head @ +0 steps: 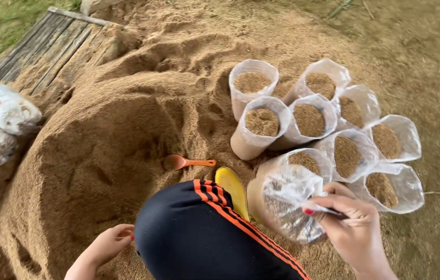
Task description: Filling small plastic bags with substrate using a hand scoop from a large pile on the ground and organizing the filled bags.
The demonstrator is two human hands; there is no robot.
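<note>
Right hand [352, 223] is pinching the rim of a clear plastic bag [288, 199], tilted beside the yellow boot [232, 187], just in front of the filled bags [308, 119]. Left hand [107, 246] is resting on the sawdust pile [101, 135], fingers loosely curled, holding nothing. Orange scoop [183, 163] is lying on the pile.

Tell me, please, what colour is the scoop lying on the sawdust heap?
Orange; the scoop shows clearly in the head view, its bowl part-filled with sawdust.

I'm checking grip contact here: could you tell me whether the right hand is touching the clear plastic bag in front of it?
Touching. The head view shows the right hand pinching the rim of the clear plastic bag, fingers folded over its edge.
</note>
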